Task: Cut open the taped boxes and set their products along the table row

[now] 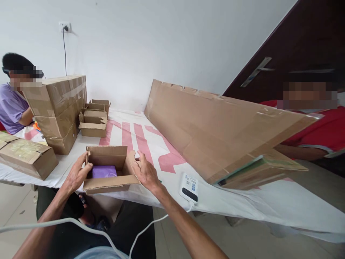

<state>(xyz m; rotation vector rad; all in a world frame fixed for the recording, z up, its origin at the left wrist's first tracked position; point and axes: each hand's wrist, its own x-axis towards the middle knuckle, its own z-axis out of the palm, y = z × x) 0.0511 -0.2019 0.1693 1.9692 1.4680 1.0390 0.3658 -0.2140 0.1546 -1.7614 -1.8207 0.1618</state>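
Note:
A small open cardboard box [106, 183] sits at the near edge of the white-covered table [242, 201], with a purple packet [104, 171] lying inside it. My left hand [76, 175] rests against the box's left side flap, fingers spread. My right hand [145, 172] presses on the right side flap, fingers apart. Neither hand holds the packet.
Stacked taped cartons [60, 108] and several small open boxes [93, 124] stand at the back left, another carton [27, 156] at the left edge. A long flat cardboard sheet [215, 129] leans across the right. A white power bank [189, 187] with cable lies nearby. People sit at far left and right.

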